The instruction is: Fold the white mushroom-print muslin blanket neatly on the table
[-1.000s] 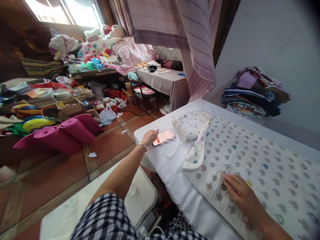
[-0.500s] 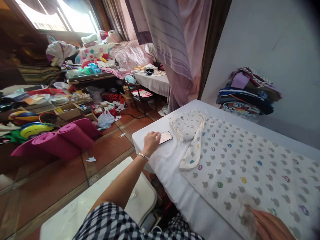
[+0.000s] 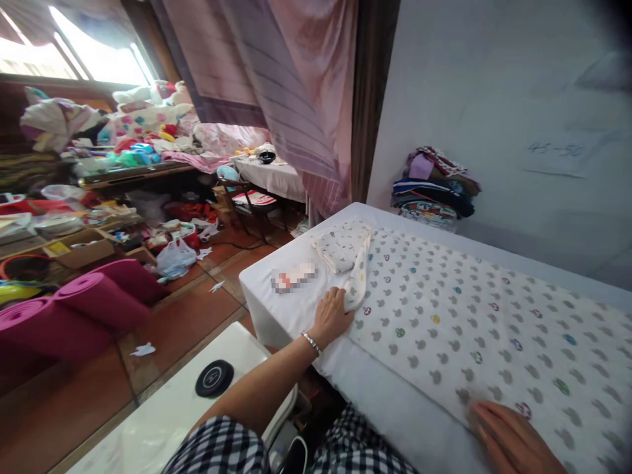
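Note:
A white cotton blanket (image 3: pixel 474 342) printed with grey apple shapes and small coloured mushrooms lies spread on a table covered in white cloth. Its far left corner is folded over into a layered flap (image 3: pixel 340 247). At the lower end of this flap my left hand (image 3: pixel 333 317), with a bracelet at the wrist, has its fingers curled on the blanket's edge. My right hand (image 3: pixel 513 431) is at the near edge, fingers together and tips against the fabric, slightly blurred. A phone (image 3: pixel 295 278), blurred out, lies left of the flap.
A white stool-like surface (image 3: pixel 232 342) with a round black disc (image 3: pixel 214 378) stands at my left. Folded clothes (image 3: pixel 434 187) are stacked by the wall. Rolled pink mats (image 3: pixel 99 303), boxes and a plastic bag (image 3: pixel 175 257) sit on the tiled floor.
My left hand has left the phone and moved right to the blanket's folded edge. My right hand stays by the near edge. The view has turned right.

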`<state>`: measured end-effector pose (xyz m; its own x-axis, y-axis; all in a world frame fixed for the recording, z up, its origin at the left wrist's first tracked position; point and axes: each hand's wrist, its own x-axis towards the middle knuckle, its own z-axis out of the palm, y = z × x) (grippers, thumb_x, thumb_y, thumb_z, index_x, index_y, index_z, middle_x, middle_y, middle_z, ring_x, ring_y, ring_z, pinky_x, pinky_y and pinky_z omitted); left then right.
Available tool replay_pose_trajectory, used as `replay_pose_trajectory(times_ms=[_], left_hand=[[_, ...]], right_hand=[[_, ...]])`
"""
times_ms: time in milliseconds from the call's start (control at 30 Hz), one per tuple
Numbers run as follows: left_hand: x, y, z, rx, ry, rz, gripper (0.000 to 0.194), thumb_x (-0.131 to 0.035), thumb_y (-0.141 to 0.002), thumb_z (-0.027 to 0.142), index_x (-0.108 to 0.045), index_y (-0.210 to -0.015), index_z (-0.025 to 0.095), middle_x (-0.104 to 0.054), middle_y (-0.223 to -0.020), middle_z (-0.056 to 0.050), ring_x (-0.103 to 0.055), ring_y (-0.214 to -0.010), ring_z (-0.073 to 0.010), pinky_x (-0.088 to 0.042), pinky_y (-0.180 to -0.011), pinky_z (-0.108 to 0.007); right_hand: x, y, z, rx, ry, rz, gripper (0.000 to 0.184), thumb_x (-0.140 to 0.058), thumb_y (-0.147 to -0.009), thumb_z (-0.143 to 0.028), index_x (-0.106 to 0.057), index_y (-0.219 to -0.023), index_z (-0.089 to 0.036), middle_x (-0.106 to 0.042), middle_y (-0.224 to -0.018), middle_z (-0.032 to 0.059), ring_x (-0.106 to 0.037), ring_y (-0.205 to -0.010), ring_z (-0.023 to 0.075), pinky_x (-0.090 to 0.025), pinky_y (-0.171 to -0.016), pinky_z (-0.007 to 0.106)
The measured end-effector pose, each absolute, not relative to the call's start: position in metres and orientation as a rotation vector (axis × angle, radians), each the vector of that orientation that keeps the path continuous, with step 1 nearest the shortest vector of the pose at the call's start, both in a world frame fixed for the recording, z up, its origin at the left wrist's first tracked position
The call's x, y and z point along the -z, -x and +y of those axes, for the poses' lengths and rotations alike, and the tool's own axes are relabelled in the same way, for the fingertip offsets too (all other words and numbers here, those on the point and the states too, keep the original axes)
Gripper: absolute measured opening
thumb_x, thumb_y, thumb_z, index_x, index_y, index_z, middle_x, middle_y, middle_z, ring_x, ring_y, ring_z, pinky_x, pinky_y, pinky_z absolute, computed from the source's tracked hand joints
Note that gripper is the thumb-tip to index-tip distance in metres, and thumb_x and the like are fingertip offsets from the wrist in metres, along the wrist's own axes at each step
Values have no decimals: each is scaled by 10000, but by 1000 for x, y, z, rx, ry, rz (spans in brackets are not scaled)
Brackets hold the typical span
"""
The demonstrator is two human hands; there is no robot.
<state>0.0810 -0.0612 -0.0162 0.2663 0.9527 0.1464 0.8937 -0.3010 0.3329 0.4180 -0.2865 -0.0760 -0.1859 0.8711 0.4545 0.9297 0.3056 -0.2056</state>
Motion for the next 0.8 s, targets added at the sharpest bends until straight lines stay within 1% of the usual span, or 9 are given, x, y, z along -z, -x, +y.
replay_pose_trajectory(times_ms=[133, 233, 300, 367, 433, 533, 600, 700, 800], left_hand=[[13, -75, -54, -549, -2190, 1811, 200, -451, -811, 237, -512, -998, 200, -564, -1030, -80, -536, -946, -200, -384, -765, -289], [11, -68, -41, -707, -1766, 1905, 126, -424, -822, 237, -536, -862, 195, -614, -878, -62, -561, -877, -194, -393, -726, -280], [11, -63, -32, -806, -1515, 1907, 122, -428, -813, 233, -539, -803, 182, -626, -825, -62, -574, -841, -185, -410, -686, -264], [11, -60, -25, -849, -1384, 1890, 146, -417, -820, 240, -541, -809, 164, -635, -823, -72, -594, -785, -169, -431, -630, -246], [12, -57, -22, -862, -1304, 1870, 183, -398, -841, 254, -542, -870, 146, -643, -822, -80, -611, -715, -151, -449, -581, -234], [14, -54, -23, -888, -1203, 1857, 213, -376, -864, 229, -533, -976, 140, -654, -831, -82, -623, -643, -135, -467, -551, -232], [14, -52, -26, -895, -1170, 1861, 225, -368, -864, 186, -534, -1009, 144, -659, -835, -87, -626, -612, -135, -475, -542, -238], [14, -50, -26, -881, -1178, 1858, 217, -389, -852, 162, -556, -989, 139, -665, -770, -88, -621, -569, -148, -486, -536, -256], [13, -50, -19, -847, -1251, 1856, 201, -434, -855, 246, -583, -930, 134, -657, -682, -80, -617, -548, -171, -489, -532, -279]], right_hand=[[73, -418, -308, 214, 1621, -2071, 416, -543, -753, -324, -594, -1161, -391, -649, -1088, 35, -627, -963, 287, -596, -736, 403], [76, -422, -324, 271, 1649, -2038, 436, -540, -757, -325, -576, -1186, -388, -639, -1109, 39, -618, -977, 302, -593, -734, 435], [80, -427, -335, 299, 1659, -2025, 464, -537, -761, -321, -545, -1220, -394, -635, -1117, 39, -615, -984, 300, -589, -745, 441], [83, -433, -344, 302, 1683, -2026, 488, -539, -764, -320, -518, -1246, -396, -627, -1134, 39, -616, -986, 290, -591, -738, 421], [87, -439, -352, 311, 1708, -2006, 495, -543, -763, -329, -512, -1253, -388, -616, -1154, 46, -611, -995, 289, -590, -735, 417], [95, -447, -361, 330, 1741, -1939, 470, -537, -770, -334, -531, -1238, -372, -609, -1160, 60, -595, -1022, 303, -563, -784, 461], [101, -453, -365, 320, 1759, -1912, 461, -531, -774, -326, -536, -1233, -366, -605, -1166, 64, -585, -1037, 309, -546, -805, 480], [108, -461, -370, 309, 1765, -1885, 496, -543, -760, -328, -513, -1253, -374, -594, -1181, 71, -579, -1042, 322, -540, -798, 492], [109, -467, -371, 320, 1776, -1864, 514, -539, -762, -335, -484, -1270, -390, -599, -1163, 73, -587, -1025, 317, -545, -787, 485]])
